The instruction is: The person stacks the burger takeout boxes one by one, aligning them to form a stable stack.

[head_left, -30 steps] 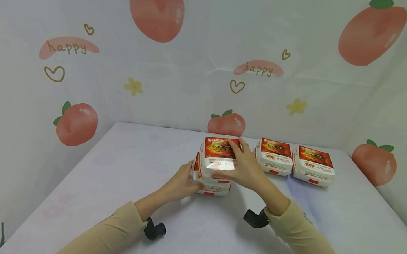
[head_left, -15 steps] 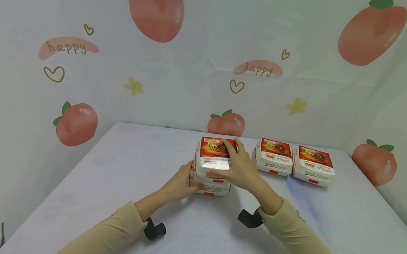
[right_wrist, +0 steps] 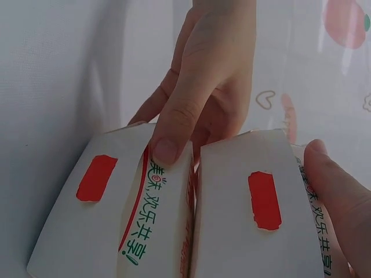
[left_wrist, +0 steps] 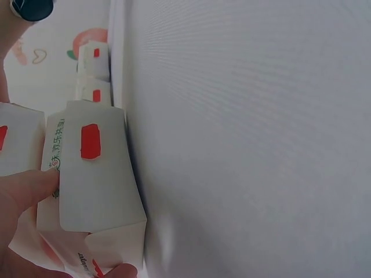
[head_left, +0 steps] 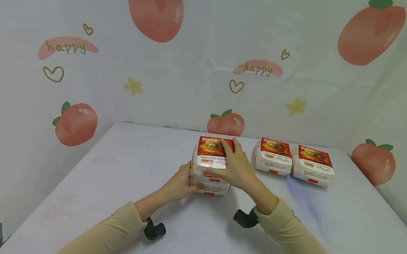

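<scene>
Two white paper burger boxes with red printed lids are one above the other at mid-table. My left hand (head_left: pixel 179 183) grips the lower burger box (head_left: pixel 216 188) at its left side, thumb across the front. Over it, the upper burger box (head_left: pixel 208 161) is held by my right hand (head_left: pixel 240 169), thumb at the front and fingers across the lid. In the right wrist view a thin dark line separates the lower box (right_wrist: pixel 87 223) from the upper box (right_wrist: pixel 235 200); whether they touch fully is unclear. The far sides of both are hidden.
Two more burger boxes, one (head_left: pixel 274 162) beside another (head_left: pixel 314 172), sit at the back right of the white table (head_left: pixel 116 152). Behind hangs a fruit-printed cloth (head_left: pixel 189 82). Black wrist mounts (head_left: pixel 155 230) stick out under both sleeves.
My right hand has moved left with the upper burger box, which now sits nearly in line over the lower one. The left hand and lower box stay in place.
</scene>
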The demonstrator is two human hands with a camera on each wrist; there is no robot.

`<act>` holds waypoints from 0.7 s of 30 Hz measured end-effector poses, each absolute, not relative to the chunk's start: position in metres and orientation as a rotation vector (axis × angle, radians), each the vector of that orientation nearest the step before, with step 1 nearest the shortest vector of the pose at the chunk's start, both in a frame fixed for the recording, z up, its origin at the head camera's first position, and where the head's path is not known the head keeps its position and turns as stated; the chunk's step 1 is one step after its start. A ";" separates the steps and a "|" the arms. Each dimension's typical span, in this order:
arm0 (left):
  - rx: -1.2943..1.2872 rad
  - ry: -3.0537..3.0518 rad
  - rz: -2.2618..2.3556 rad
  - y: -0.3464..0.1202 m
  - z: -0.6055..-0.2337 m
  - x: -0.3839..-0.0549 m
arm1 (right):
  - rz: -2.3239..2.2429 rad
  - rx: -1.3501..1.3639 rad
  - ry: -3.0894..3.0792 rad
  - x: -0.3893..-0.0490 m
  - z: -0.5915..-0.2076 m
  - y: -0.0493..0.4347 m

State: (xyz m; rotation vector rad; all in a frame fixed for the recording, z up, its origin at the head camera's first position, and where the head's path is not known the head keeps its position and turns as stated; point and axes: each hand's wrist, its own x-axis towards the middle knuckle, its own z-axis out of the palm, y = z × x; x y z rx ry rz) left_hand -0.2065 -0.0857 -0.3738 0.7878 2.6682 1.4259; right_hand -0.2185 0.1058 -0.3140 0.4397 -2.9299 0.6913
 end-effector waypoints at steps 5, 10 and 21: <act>0.812 2.660 1.437 -0.085 -0.375 -0.207 | 0.698 0.430 -2.926 -0.218 -0.314 0.104; 0.723 2.676 1.429 -0.086 -0.375 -0.206 | 0.716 0.423 -2.931 -0.217 -0.313 0.103; 0.507 2.690 1.398 -0.087 -0.376 -0.205 | 0.748 0.422 -2.932 -0.215 -0.312 0.103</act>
